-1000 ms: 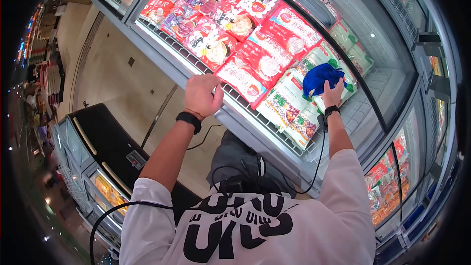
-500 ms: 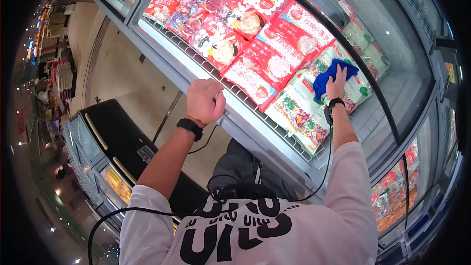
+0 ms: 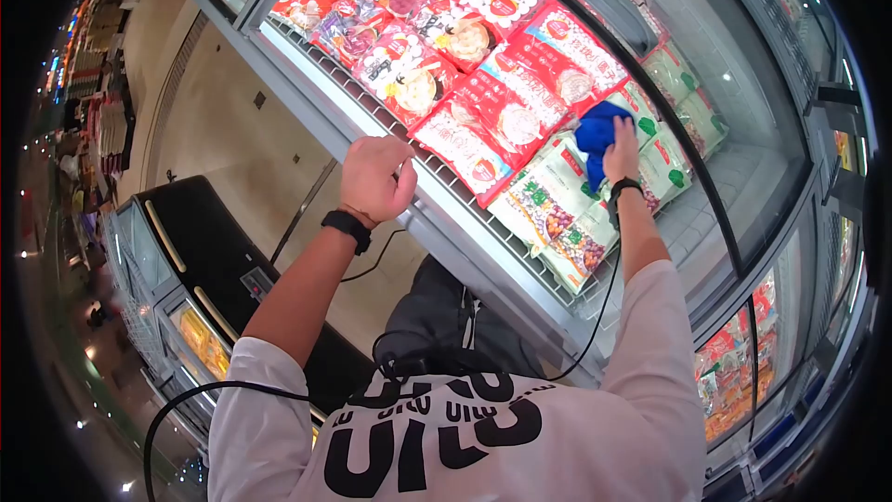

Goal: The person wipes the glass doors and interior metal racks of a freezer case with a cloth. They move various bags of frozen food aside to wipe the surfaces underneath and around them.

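One blue cloth (image 3: 599, 132), at two o'clock in the head view, lies bunched on the pale bags (image 3: 556, 177) beside the red packets (image 3: 520, 98), having shifted slightly toward ten o'clock over the last half second; contact therefore appears to be nearer the red-packet boundary. The right hand (image 3: 621, 156) presses on or grips the cloth with fingers extended close together, exact grip not determinable. The left hand (image 3: 375, 177), at ten o'clock, is loosely curled at the freezer rail (image 3: 492, 257), no object visible in it, contact with the rail uncertain.
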